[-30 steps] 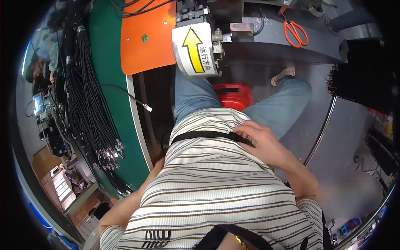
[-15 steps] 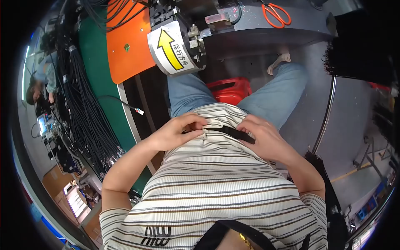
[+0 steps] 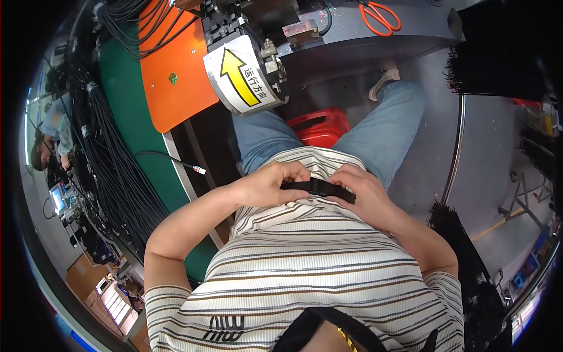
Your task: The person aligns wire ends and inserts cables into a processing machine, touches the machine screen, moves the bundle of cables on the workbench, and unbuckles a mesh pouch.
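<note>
A black strap (image 3: 339,191) with a dark buckle (image 3: 317,186) runs across the front of the striped shirt (image 3: 316,240) at my waist. My left hand (image 3: 280,183) pinches the strap just left of the buckle, thumb below and fingers above. On the other side, my right hand (image 3: 359,186) is closed on the strap, its fingertips close to the buckle. Part of the strap is hidden behind the fingers of both hands.
On my left, a bundle of black cables (image 3: 117,158) lies on a green surface (image 3: 120,76) beside an orange plate (image 3: 173,73). A machine part with a yellow arrow label (image 3: 240,76) juts out ahead. Orange-handled scissors (image 3: 380,19) lie on the grey bench (image 3: 404,29). A person (image 3: 54,132) is at far left.
My left hand has moved right along the waist, toward the right hand. The two hands are closer together, and the strap and buckle now show more clearly between them.
</note>
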### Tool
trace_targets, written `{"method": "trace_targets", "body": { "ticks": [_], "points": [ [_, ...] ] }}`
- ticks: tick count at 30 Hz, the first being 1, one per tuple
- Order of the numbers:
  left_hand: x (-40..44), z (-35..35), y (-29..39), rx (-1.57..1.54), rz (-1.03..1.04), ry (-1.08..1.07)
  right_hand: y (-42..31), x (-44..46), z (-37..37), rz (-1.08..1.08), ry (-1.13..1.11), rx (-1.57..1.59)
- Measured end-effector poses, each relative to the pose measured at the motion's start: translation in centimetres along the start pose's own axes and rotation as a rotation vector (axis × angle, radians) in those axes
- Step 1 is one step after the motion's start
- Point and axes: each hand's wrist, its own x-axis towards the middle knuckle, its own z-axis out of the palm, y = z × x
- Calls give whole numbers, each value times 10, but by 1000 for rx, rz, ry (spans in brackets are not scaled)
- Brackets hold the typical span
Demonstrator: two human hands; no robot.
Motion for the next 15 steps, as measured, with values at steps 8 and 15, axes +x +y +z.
{"method": "trace_targets", "body": {
  "ticks": [8,15],
  "points": [
    [3,8,-5,-287,-118,122,3,-1,7,16,113,26],
    [1,13,-10,-240,-53,132,-3,4,-11,94,-31,113]
  ]
}}
